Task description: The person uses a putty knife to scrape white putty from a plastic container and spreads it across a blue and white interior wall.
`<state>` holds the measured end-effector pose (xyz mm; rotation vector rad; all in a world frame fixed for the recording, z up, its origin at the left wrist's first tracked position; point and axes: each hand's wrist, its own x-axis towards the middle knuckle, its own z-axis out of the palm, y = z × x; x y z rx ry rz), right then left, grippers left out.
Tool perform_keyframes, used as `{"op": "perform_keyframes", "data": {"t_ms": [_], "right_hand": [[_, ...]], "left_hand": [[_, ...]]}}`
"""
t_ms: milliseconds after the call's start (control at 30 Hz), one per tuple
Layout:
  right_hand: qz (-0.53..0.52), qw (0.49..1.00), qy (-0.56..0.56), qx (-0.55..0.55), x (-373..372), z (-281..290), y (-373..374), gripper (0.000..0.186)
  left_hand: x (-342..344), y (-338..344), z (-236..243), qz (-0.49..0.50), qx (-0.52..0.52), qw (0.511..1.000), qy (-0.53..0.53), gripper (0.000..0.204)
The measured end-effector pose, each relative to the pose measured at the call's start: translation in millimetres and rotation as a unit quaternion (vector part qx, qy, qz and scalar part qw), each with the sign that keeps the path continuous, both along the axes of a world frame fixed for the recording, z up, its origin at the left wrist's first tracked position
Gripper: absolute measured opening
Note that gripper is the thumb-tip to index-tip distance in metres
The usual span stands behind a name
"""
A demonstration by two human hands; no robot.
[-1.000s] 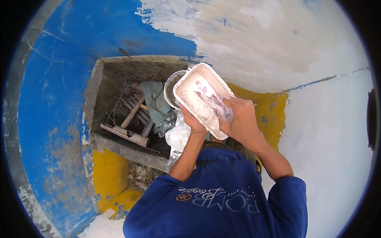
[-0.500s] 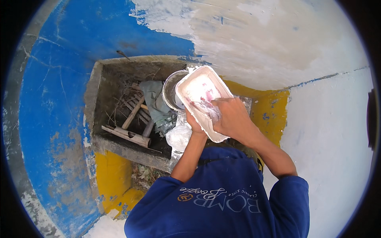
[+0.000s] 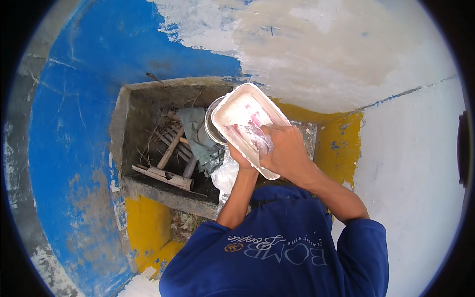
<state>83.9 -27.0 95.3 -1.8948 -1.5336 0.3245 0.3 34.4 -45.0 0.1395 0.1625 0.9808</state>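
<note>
A white, shallow rectangular tub [image 3: 275, 112] is held tilted in front of me, its inside smeared with white paste and pink-purple streaks. My left hand [image 3: 240, 159] grips the tub's near-left side from below, with most of its fingers hidden behind it. Over the near-right part of the tub, my right hand [image 3: 287, 148] is closed, its fingers down inside. A narrow, paste-smeared, purplish-white piece [image 3: 257, 137] shows at those fingers; its kind is unclear. Behind the tub stands a round bucket [image 3: 213, 129], partly covered by it.
A concrete trough [image 3: 163, 195] at the left holds bamboo pieces [image 3: 166, 177], twigs and a grey-green cloth [image 3: 194, 129]. A crumpled clear plastic bag [image 3: 225, 175] lies by the bucket. Blue wall [image 3: 118, 44] and whitish coated wall [image 3: 316, 54] rise around, with yellow-painted masonry [image 3: 339, 141] at the right.
The tub and both hands have shifted slightly left, covering more of the bucket. My right hand stays closed inside the tub. The whole view has shifted a little.
</note>
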Motion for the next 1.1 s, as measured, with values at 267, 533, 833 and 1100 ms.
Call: {"op": "perform_keyframes", "data": {"t_ms": [267,533,833,1100], "right_hand": [[-0.066,0.994,-0.076,0.033,-1,-5,-6,0.023],[0.025,0.996,-0.085,0.026,-3,1,2,0.028],[0.085,0.992,-0.085,-0.047,-4,8,-2,0.026],[-0.029,0.997,0.037,0.064,0,-7,-9,0.031]], "left_hand": [[-6,-9,-1,-0.015,0.041,0.999,0.01,0.065],[-14,-9,-28,0.0,0.068,0.997,0.045,0.064],[-16,-1,-22,0.015,0.099,0.994,-0.042,0.059],[-16,2,-11,0.035,0.091,0.991,0.096,0.06]]}}
